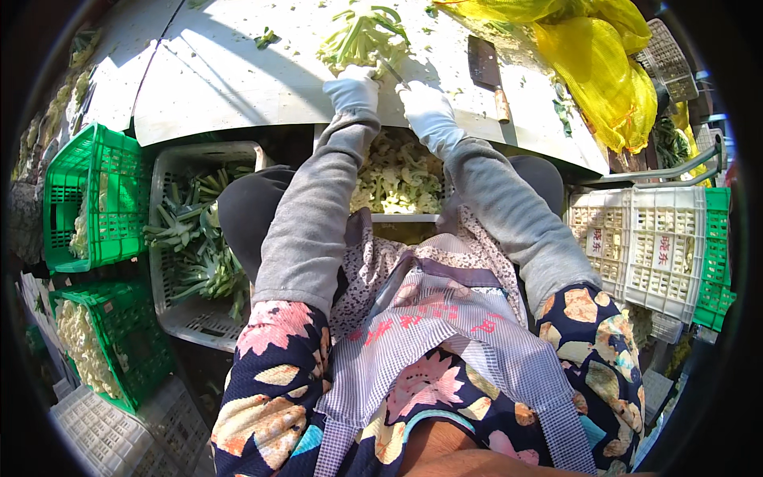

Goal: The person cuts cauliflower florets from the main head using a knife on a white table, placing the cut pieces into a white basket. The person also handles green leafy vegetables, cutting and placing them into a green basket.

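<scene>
A cauliflower head (357, 42) rests on the white tabletop (238, 89), its cut stalks turned up and away from me. My left hand (353, 89), in a white glove, grips its near side. In my gloved right hand (426, 107) is a small knife (391, 70), its blade reaching to the right side of the cauliflower. The knife's handle is mostly hidden in the glove. Below the table edge, between my knees, a crate of cut cauliflower florets (399, 179) sits partly under my forearms.
A cleaver (486, 65) lies right of my hands, near a yellow mesh bag (596, 77). Left of my legs stands a white crate (173, 316) of trimmed leaves and stalks. Green crates (119, 197) are further left; white crates (661, 250) are stacked at right, beside a metal bar (667, 173).
</scene>
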Available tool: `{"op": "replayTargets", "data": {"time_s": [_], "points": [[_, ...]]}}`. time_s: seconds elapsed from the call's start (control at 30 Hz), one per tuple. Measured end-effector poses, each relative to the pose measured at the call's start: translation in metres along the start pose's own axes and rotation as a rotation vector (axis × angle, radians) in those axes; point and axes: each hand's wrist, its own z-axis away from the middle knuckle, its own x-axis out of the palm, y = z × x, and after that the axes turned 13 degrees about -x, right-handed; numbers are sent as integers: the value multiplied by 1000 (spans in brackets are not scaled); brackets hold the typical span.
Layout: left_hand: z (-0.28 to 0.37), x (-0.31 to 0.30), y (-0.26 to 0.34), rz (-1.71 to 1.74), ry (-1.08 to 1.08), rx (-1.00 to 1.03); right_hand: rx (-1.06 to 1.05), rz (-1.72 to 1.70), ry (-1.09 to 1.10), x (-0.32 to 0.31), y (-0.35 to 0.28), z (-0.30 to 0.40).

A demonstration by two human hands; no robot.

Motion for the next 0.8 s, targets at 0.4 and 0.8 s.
{"op": "replayTargets", "data": {"time_s": [0.4, 0.8], "points": [[19, -22, 1, -34, 80, 341, 317, -230, -109, 13, 20, -9], [-37, -33, -23, -79, 128, 536, 177, -6, -258, 37, -18, -36]]}}
